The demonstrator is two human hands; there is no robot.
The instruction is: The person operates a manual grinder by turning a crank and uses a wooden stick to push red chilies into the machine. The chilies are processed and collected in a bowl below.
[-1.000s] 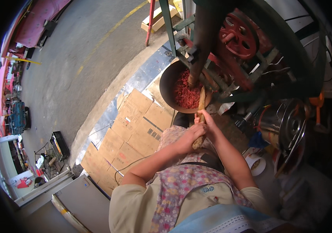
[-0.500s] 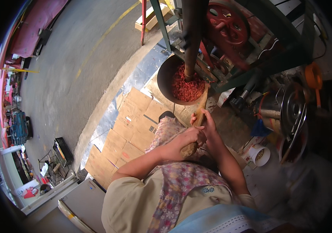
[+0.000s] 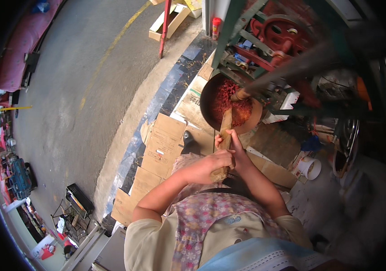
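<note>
My left hand [image 3: 220, 163] is closed around the lower end of a long wooden paddle [image 3: 226, 121]. Higher on the same handle, my right hand [image 3: 232, 144] wraps its fingers round the wood. The paddle's far end reaches over the near rim into a deep round pot [image 3: 208, 100] and touches the mass inside. That mass is crushed, moist and red, like chopped chilies [image 3: 242, 110]. Beside the paddle, a thick pole with a pale wooden tip [image 3: 240, 94] slants into the pot from the upper right.
Behind the pot stands a green metal frame [image 3: 223, 43] with a red wheel [image 3: 287, 34]. Flattened cardboard [image 3: 159, 144] covers the ground at left. To the right are a white bucket [image 3: 309, 168] and a metal pot. A paved road [image 3: 73, 90] lies beyond the tiled edge.
The paddle's tip has moved from the pot's near right rim inward onto the red mass. The pole now appears slanted to the right, and the whole view has shifted.
</note>
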